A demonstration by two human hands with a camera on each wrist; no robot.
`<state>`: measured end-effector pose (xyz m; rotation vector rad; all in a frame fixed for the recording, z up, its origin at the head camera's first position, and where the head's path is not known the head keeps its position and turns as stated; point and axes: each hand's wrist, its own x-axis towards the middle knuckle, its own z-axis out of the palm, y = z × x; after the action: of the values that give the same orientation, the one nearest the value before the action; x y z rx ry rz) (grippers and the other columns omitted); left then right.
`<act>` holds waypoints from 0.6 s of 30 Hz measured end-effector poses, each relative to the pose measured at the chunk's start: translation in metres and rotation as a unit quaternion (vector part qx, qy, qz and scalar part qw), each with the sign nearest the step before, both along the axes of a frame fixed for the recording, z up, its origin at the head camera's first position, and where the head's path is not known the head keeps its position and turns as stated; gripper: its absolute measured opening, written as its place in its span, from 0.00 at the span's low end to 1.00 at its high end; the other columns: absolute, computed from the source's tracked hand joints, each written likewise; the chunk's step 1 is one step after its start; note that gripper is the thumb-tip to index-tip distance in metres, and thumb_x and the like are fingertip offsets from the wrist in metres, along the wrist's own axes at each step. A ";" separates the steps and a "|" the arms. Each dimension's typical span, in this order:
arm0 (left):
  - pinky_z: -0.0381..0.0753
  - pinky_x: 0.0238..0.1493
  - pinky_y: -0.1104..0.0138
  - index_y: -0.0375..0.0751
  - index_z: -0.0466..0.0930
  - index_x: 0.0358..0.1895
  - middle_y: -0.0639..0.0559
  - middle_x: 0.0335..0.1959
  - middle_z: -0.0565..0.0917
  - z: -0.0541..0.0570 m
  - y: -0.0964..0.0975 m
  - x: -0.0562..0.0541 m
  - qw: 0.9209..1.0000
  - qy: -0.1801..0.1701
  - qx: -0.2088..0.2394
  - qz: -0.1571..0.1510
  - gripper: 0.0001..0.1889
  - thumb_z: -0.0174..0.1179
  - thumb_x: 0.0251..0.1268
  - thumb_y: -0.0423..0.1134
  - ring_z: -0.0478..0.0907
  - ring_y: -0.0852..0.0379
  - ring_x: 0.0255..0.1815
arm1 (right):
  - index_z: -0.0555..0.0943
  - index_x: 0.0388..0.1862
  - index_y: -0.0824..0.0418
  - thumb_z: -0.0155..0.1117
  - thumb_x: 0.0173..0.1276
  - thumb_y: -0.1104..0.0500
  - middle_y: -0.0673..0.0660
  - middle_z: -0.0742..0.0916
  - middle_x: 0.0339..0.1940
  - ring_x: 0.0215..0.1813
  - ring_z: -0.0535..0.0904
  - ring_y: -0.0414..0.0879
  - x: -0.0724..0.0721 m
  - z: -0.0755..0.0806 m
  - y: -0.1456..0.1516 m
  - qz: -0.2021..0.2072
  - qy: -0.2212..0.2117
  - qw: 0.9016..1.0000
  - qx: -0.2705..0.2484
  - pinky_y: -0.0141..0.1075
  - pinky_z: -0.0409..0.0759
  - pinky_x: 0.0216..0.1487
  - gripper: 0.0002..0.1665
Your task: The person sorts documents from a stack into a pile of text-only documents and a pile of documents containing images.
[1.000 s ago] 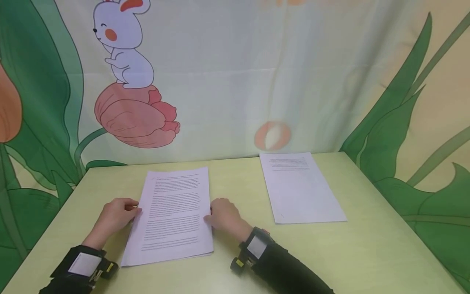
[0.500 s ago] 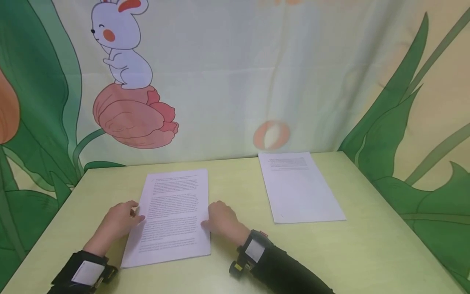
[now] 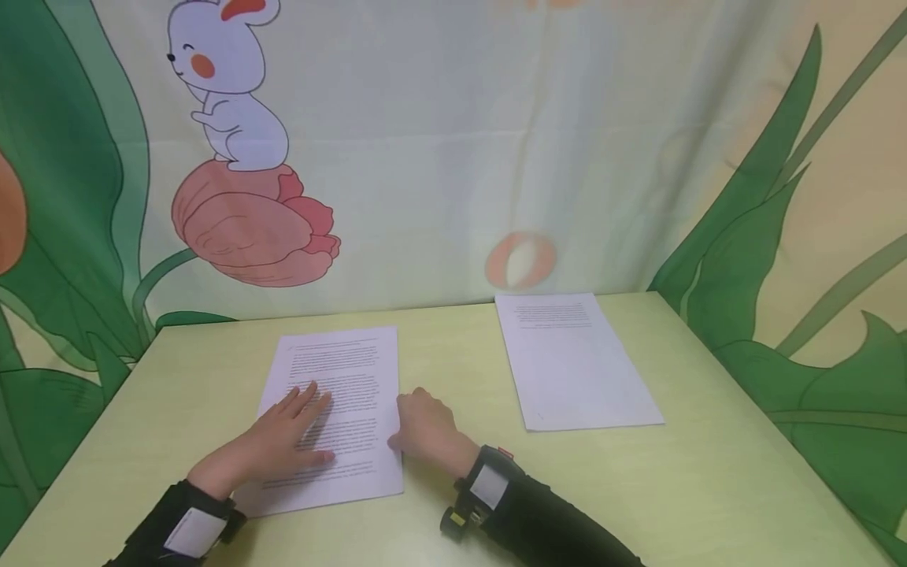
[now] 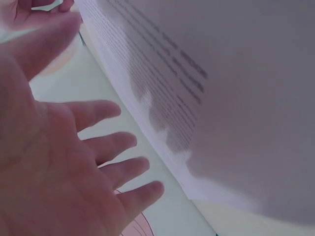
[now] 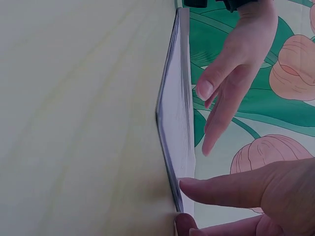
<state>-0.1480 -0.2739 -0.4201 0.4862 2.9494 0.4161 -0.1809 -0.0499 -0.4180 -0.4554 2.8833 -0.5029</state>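
the left hand lies flat over the printed stack of paper, fingers straight and spread, pointing away from the person across the lines of text. in the left wrist view the same hand shows its spread fingers beside the page, which fills the upper right of that picture with rows of blurred print; whether the palm presses down or only rests cannot be told. it grips nothing.

the right hand sits at the right edge of the stack, fingers bent, with the fingertips at the paper's side. in the right wrist view the right hand has a thumb laid on top of the stack edge and a fingertip under it, so it pinches the sheets at that edge. the stack of paper is seen there edge on, several sheets thick, with the left hand's fingers above it.

the stack lies on the pale green table, in its left half, near the person, turned a little askew. both forearms wear dark sleeves with wrist-mounted devices.

well apart to the right, nearer the far edge, lies a second sheet of paper, mostly blank with a few lines of print at its top. behind the table hangs a cartoon backdrop with a white rabbit on a pink flower and large green leaves.
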 end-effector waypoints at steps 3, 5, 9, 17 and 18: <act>0.53 0.66 0.35 0.36 0.58 0.71 0.30 0.73 0.53 0.001 0.002 0.001 1.000 -0.026 0.002 0.001 0.47 0.63 0.53 0.61 0.47 0.26 0.72 | 0.79 0.48 0.63 0.76 0.49 0.54 0.54 0.77 0.32 0.27 0.70 0.44 -0.001 -0.001 0.003 0.003 0.009 1.000 -0.005 0.31 0.67 0.23 0.28; 0.53 0.66 0.35 0.37 0.57 0.72 0.30 0.74 0.52 0.000 0.003 0.001 0.999 -0.045 0.003 0.005 0.48 0.64 0.52 0.62 0.46 0.26 0.72 | 0.78 0.49 0.62 0.77 0.48 0.54 0.54 0.77 0.32 0.27 0.70 0.44 -0.002 -0.002 0.005 0.003 0.014 1.000 -0.010 0.32 0.67 0.23 0.29; 0.52 0.67 0.35 0.37 0.57 0.72 0.31 0.74 0.51 -0.002 0.004 0.002 0.998 -0.061 0.008 0.013 0.49 0.64 0.52 0.62 0.45 0.26 0.73 | 0.77 0.51 0.61 0.77 0.48 0.54 0.54 0.78 0.33 0.28 0.71 0.44 -0.003 -0.002 0.009 0.001 0.020 1.000 -0.023 0.32 0.68 0.24 0.32; 0.52 0.67 0.35 0.36 0.57 0.72 0.31 0.74 0.51 -0.006 0.004 0.001 0.998 -0.057 0.005 0.016 0.50 0.63 0.51 0.64 0.45 0.27 0.73 | 0.74 0.61 0.59 0.68 0.58 0.45 0.57 0.83 0.45 0.44 0.80 0.50 -0.020 -0.004 0.031 -0.019 0.021 0.999 -0.027 0.41 0.80 0.39 0.35; 0.52 0.67 0.35 0.36 0.57 0.72 0.31 0.74 0.51 -0.006 0.003 0.000 0.998 -0.056 0.004 0.016 0.50 0.63 0.51 0.64 0.45 0.27 0.73 | 0.74 0.61 0.59 0.67 0.59 0.44 0.57 0.84 0.44 0.45 0.80 0.50 -0.022 -0.002 0.037 -0.024 0.022 0.999 -0.033 0.41 0.80 0.40 0.34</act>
<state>-0.1478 -0.2705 -0.4265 0.4035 2.8512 0.4437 -0.2034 -0.0132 -0.4203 -0.4131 2.9326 -0.6037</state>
